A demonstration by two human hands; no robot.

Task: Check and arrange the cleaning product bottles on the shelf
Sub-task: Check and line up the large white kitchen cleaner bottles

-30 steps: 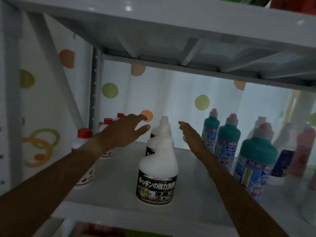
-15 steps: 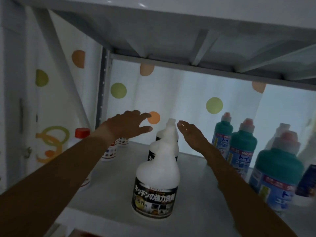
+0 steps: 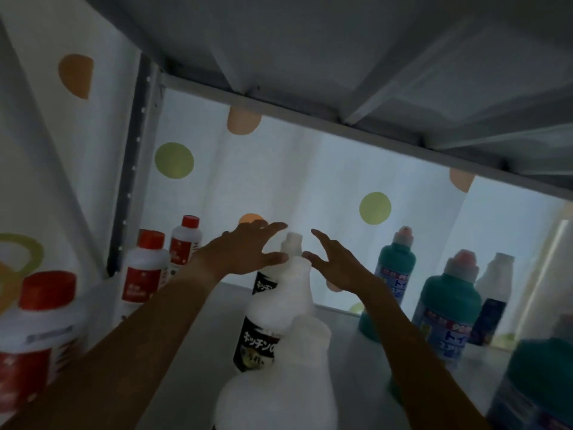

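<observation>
Reaching deep into the shelf [image 3: 192, 364], the person brings both hands to the white bottles [image 3: 279, 308] lined up front to back in the middle. The left hand [image 3: 245, 252] and the right hand [image 3: 338, 265] are spread, fingers straight, one on each side of the rear bottle's cap [image 3: 294, 242], holding nothing; the left thumb looks to be just at its shoulder, though I cannot tell if it touches. My guess is they flank it this way so both can close on the neck together and square the bottle up with the two in front. Red-capped bottles [image 3: 145, 268] stand in their own row along the left wall, teal bottles [image 3: 446, 311] in theirs to the right (sorted by kind, it seems). The dotted curtain [image 3: 341, 181] hangs close behind, so a push too far back could press the bottle into it.
</observation>
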